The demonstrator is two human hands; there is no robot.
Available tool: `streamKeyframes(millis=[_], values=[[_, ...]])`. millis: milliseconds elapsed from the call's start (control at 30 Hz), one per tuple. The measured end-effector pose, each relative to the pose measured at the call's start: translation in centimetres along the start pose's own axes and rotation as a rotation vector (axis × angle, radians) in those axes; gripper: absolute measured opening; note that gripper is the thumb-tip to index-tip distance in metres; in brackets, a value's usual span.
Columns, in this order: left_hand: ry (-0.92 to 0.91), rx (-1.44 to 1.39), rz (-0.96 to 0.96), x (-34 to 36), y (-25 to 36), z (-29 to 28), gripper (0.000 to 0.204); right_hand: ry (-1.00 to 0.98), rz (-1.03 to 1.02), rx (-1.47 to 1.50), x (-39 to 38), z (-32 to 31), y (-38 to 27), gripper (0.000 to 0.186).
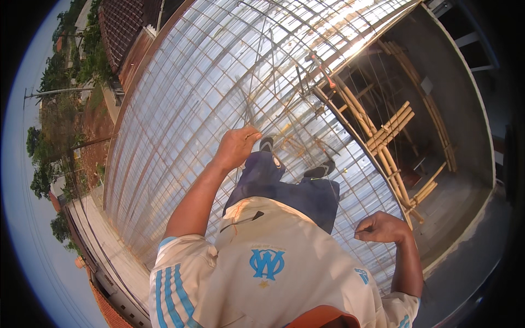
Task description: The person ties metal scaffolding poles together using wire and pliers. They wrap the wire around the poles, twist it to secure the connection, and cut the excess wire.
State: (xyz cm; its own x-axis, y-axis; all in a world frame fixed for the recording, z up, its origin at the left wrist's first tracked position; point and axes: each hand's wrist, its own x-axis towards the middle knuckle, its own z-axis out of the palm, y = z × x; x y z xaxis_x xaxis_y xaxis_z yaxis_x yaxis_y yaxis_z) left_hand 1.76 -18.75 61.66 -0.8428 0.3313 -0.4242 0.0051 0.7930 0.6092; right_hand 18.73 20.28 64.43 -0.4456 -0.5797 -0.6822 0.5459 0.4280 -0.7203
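Note:
My left hand (238,146) is raised in front of me over the rebar grid (180,131), thumb and fingers pinched together. Whatever sits in that pinch, possibly a thin wire, is too small to make out. At my right side, my right hand (381,227) hangs with its fingers curled in, and no object shows in it. Beneath the bars lie shiny corrugated metal sheets (355,183). My feet, in dark shoes (320,170), stand on the grid. A tool with a red-orange handle (330,82) lies farther ahead, beside a large opening.
To my right the deck drops off at an opening with bamboo poles (391,131) inside and a concrete wall (470,109) beyond. Loose dark rods (273,54) lie ahead on the grid. On the left, past the deck's edge, are a tiled roof (121,33) and trees.

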Motion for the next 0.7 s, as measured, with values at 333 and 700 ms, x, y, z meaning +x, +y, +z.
streamKeyframes(millis=[333, 700], values=[[-0.144, -0.16, 0.166, 0.4, -4.4, -4.9, 0.02, 0.782, 0.395, -0.783, 4.5, -0.5, -1.8, 0.022], [-0.283, -0.225, 0.077, -3.4, -16.5, -15.2, 0.025, 1.08, 0.005, -0.221, 12.6, 1.0, -23.3, 0.018]])
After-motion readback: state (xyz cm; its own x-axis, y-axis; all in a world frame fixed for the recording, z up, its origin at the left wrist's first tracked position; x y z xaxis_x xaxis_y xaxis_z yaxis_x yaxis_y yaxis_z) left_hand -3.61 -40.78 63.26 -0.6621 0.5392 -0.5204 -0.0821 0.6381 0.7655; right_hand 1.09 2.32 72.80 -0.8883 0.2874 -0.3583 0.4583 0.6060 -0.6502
